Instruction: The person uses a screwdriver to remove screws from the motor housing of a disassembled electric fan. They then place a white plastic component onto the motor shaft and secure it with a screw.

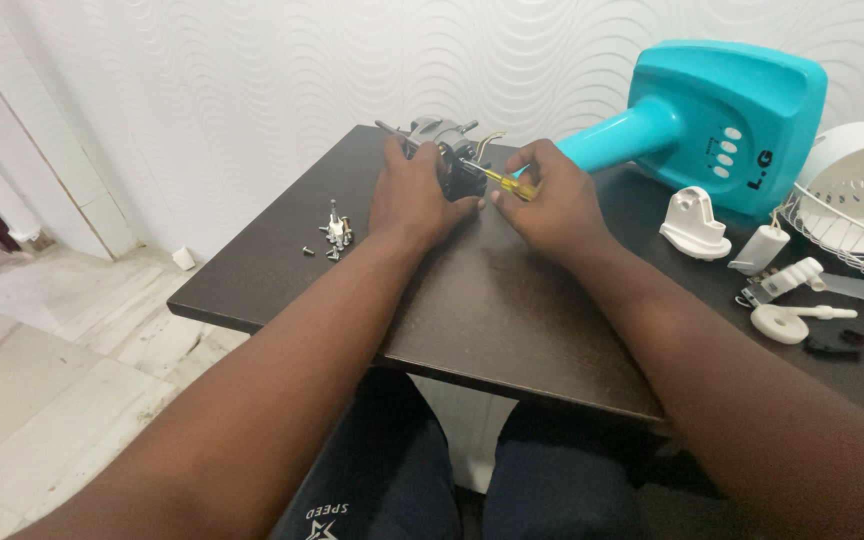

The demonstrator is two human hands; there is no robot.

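Nearest the camera, two bare forearms reach forward over the near edge of the dark brown table (482, 320), above the person's dark trousers.

The left hand (414, 195) lies palm down, fingers curled over the near side of a small dark fan motor (444, 150) and pressing it to the table. The right hand (550, 200) is closed around a screwdriver with a clear yellow handle (500, 178), pinching it between thumb and fingers; the shaft points left toward the motor, and its tip is hidden between the two hands. The hands nearly touch at the thumbs.

Left of the left hand, a little apart from it, a small heap of loose screws and metal bits (334, 235) lies on the table.

Right of the right hand sit several white plastic parts: a bracket-like piece (694, 225), a small white cylinder (760, 248), a clip-shaped piece (787, 282) and a round knob with a stem (790, 320), with a small black bit (834, 345) beside it. At the far right edge lies a white wire fan guard (852, 215).

Beyond the right hand, a turquoise fan base (722, 115) lies on its side, its neck pointing toward the motor. The motor itself sits just past the fingers, near the far edge of the table, with metal shafts and wires sticking out of it. Behind everything stands a white wall with a wavy relief pattern (302, 70).
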